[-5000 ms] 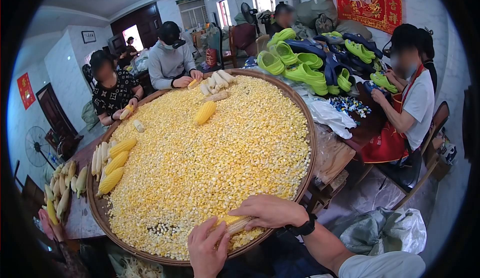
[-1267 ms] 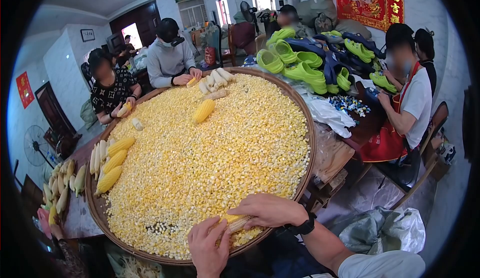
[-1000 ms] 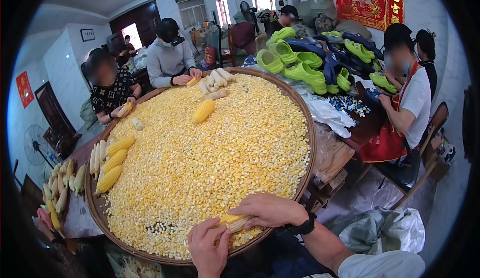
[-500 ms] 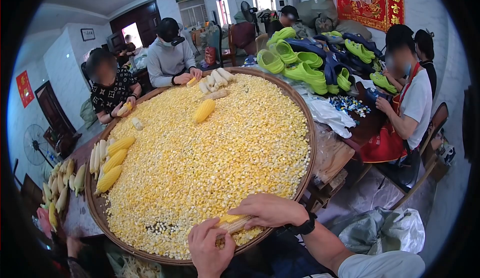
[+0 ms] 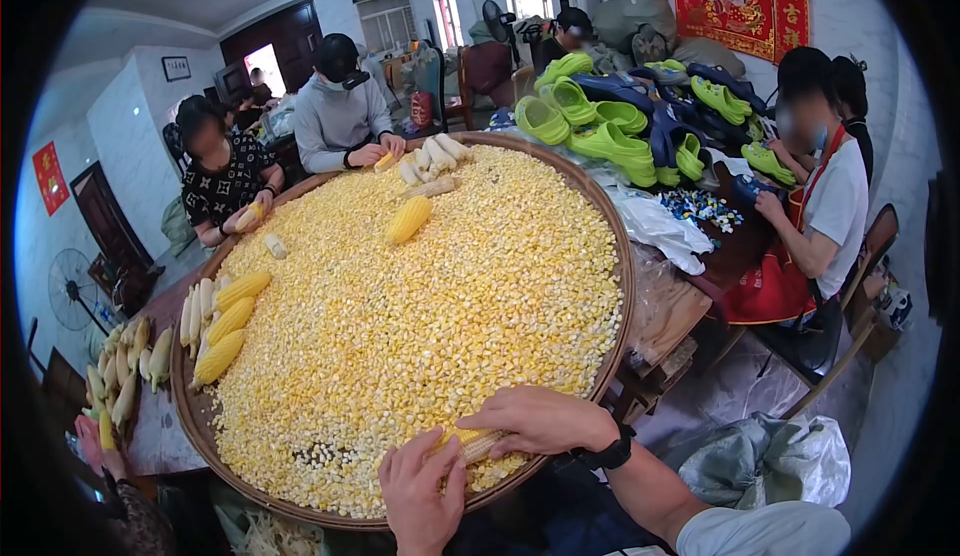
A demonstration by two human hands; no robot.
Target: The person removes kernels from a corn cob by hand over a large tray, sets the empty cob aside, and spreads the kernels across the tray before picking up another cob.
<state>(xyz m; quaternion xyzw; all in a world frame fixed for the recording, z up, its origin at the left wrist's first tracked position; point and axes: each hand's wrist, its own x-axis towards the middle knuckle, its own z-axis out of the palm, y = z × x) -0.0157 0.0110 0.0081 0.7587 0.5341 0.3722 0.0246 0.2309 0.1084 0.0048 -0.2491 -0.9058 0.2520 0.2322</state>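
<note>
raised thumb of left hand [image 5: 422,491] toward corn cob [image 5: 478,445]; clamped in fingers, with long axis slanting up toward right hand [image 5: 540,421].

Kit on me: black band [image 5: 605,450] at the wrist of my right hand [image 5: 535,421], around 5 o'clock, chunkier section on the outer side, dial not readable. Pale grey-white sleeve [image 5: 765,530], plain, loose, creased, between 4 and 5 o'clock. Dark navy cloth [image 5: 558,501] near 6, garment unclear.
</note>
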